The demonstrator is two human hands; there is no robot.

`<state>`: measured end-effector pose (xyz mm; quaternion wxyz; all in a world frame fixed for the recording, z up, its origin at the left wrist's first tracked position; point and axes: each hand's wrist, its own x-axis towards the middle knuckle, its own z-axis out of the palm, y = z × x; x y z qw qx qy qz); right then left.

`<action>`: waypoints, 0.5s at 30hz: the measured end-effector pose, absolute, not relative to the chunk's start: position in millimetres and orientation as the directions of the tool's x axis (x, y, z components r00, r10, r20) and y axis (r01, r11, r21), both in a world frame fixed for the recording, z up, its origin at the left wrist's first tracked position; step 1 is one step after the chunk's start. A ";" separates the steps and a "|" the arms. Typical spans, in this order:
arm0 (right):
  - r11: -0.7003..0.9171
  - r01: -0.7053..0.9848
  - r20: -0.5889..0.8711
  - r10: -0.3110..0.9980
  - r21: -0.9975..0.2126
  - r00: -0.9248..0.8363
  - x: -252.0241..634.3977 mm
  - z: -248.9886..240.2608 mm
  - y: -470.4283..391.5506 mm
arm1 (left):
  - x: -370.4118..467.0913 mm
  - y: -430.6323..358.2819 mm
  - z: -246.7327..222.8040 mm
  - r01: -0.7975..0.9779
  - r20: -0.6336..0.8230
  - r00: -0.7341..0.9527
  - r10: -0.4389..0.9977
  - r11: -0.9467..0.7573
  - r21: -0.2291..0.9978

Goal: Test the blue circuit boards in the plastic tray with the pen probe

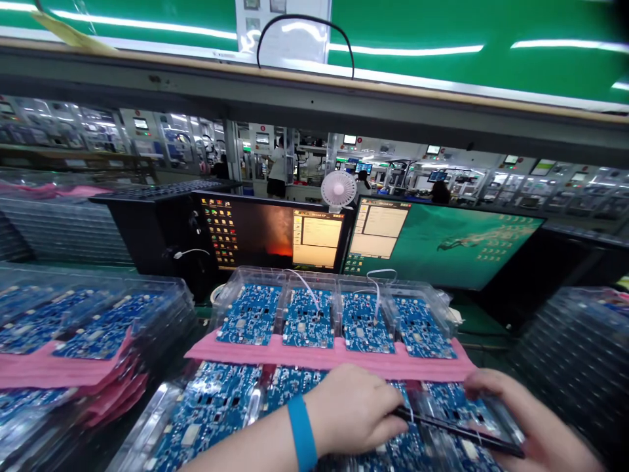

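Observation:
My left hand [361, 406], with a blue band at the wrist, is above the lower row of blue circuit boards [216, 400]. Its fingers are closed on one end of a long, thin black strip [447, 425], whose exact kind I cannot make out. At the strip's other end, my right hand [521, 410] curls round it near the corner of the clear plastic tray; its fingers are partly hidden. Behind both hands, a pink foam sheet [324, 354] lies beneath an upper row of circuit boards [307, 318]. White cables [378, 292] rise from two of those boards.
Two lit monitors [442, 246] stand behind the trays, with a small white fan [339, 189] above them. Stacked clear trays [574, 354] are at the right. More boards with pink foam [59, 367] sit at the left. A shelf [314, 95] crosses overhead.

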<state>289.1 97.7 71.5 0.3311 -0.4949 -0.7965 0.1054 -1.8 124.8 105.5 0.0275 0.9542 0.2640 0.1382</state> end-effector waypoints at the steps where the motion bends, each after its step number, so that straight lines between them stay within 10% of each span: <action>1: 0.529 0.684 0.361 0.847 -0.503 -0.389 270.4 79.7 93.7 | -2.6 124.9 105.8 0.503 0.253 0.818 0.516 -0.856 0.120; 8: 0.483 0.333 0.318 0.839 -0.810 -0.442 211.1 88.2 97.4 | -6.3 123.9 107.0 0.539 0.314 0.773 0.551 -0.832 0.133; 15: 0.401 0.624 0.237 0.913 -0.671 -0.333 191.2 76.6 95.8 | -1.9 120.1 105.6 0.557 0.293 0.778 0.555 -0.826 0.085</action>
